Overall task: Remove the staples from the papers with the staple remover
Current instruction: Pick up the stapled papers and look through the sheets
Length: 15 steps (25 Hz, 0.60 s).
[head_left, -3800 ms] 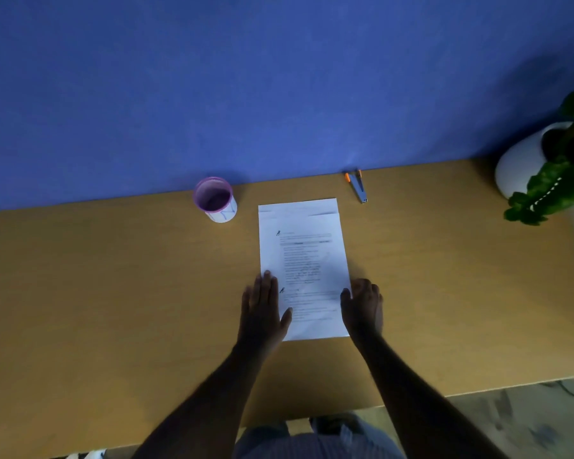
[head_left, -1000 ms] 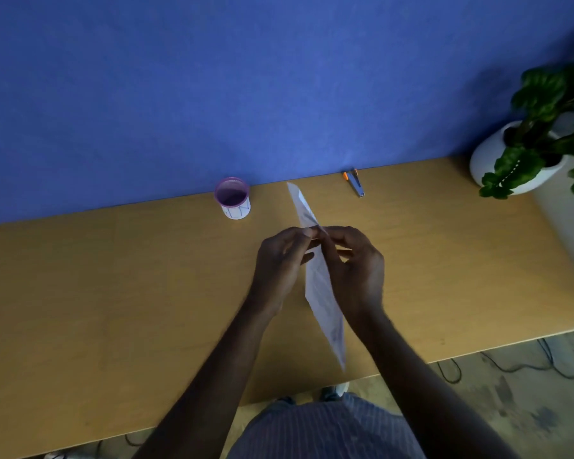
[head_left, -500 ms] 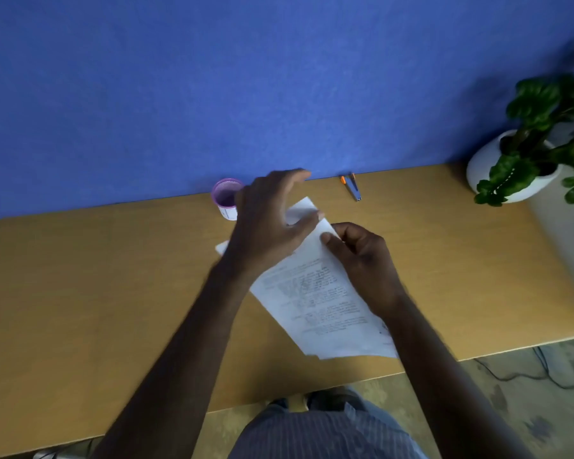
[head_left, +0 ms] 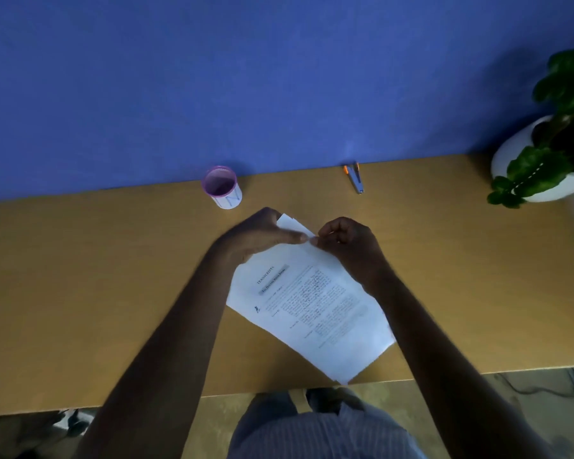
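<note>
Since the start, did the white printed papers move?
Yes. The white printed papers turned slantwise; the far corner now points at the purple-rimmed cup.

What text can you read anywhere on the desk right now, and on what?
"TRANSCRIPTS": heading on the top sheet of the papers, which lie turned at an angle.
Shaded line under that heading: too blurred to read.
Body text on the papers: too small to read.
"N", probably: blue mark on the side of the cup.
Staple remover: no text visible.

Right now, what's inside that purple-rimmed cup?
The cup by the blue wall shows only a dark purple interior; nothing sticks out. Whether small things lie at the bottom cannot be seen.
</note>
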Motion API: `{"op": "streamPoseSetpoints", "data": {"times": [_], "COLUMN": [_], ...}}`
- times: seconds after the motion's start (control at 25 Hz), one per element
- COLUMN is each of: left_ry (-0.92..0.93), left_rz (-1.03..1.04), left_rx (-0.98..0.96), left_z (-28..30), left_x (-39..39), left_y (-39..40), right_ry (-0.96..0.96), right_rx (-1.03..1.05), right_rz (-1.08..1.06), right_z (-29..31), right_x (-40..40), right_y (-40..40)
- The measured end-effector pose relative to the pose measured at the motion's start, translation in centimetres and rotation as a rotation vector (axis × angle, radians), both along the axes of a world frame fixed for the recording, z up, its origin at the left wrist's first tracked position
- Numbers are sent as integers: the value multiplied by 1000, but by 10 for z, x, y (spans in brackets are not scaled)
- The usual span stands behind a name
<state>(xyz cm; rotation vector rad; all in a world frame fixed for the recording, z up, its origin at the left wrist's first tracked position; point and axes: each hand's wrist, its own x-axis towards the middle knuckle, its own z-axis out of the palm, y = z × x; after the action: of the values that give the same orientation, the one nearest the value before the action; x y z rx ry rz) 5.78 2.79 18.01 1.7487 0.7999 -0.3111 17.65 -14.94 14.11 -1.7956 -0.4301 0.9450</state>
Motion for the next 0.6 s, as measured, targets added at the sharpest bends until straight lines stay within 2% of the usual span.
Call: {"op": "streamPoseSetpoints", "data": {"times": [0.12,0.24,0.6], "left_ry": [-10,-9,-55], "left_rz": [54,100,282], "left_rx": [-33,-24,-24], "left_z": [-39,-83,-193], "left_x": [6,17,22], "left_y": [2,11,39], "right_ry": [-167,-239,-513], "right_rx": [-73,-110,-111], "right_rz": [83,91,-382], "right_z": [-38,-79,-171], "right_x": [10,19,98], "right_y": [2,9,40]}}
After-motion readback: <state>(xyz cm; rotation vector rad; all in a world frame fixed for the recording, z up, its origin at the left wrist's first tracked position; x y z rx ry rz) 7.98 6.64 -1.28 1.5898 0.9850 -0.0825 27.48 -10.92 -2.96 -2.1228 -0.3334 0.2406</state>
